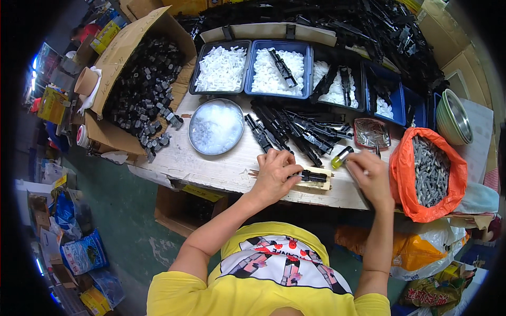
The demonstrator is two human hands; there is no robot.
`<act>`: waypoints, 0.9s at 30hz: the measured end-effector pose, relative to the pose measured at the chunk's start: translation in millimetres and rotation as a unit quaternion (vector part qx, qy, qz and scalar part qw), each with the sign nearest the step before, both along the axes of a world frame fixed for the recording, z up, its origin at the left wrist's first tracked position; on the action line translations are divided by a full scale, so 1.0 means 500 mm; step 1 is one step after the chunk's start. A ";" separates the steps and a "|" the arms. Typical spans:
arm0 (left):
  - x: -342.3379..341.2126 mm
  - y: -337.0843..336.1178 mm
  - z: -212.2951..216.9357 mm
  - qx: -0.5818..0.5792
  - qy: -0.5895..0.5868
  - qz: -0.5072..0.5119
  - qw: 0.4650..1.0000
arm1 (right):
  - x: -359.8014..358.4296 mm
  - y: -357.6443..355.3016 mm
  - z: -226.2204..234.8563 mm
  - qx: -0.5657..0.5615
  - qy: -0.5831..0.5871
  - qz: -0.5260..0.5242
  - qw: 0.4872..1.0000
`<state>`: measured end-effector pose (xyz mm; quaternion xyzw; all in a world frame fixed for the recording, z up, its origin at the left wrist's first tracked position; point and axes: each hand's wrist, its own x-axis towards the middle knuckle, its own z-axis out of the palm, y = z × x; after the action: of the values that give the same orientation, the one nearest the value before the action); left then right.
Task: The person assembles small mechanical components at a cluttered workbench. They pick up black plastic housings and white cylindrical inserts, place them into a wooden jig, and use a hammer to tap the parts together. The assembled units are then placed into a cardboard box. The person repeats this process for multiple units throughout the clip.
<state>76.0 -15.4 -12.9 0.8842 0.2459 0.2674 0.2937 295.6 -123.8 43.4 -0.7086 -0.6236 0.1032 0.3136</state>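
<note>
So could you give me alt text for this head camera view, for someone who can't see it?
A person's left hand presses a black plastic part onto a small wooden block on a workbench, while the right hand holds a yellow-tipped tool beside it. Trays of white pieces sit behind.

yellow short-sleeved shirt [253, 295] with a white front panel printed in black and red figures; both forearms bare, hands without gloves.
</note>
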 end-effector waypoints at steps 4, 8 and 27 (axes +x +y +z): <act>0.005 0.002 0.005 0.045 0.038 -0.025 0.998 | 0.090 -0.079 0.033 0.034 -0.022 -0.132 0.990; 0.001 0.003 0.013 0.094 0.073 -0.041 0.992 | 0.270 -0.213 0.025 0.020 -0.139 -0.317 0.938; 0.019 0.451 0.048 0.086 0.303 0.262 0.912 | 0.317 -0.254 -0.021 -0.150 -0.145 -0.356 0.911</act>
<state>85.4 210.0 11.1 0.8484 0.5220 0.0745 0.0477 453.9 -250.6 33.0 -0.9293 -0.3461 -0.0272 0.1259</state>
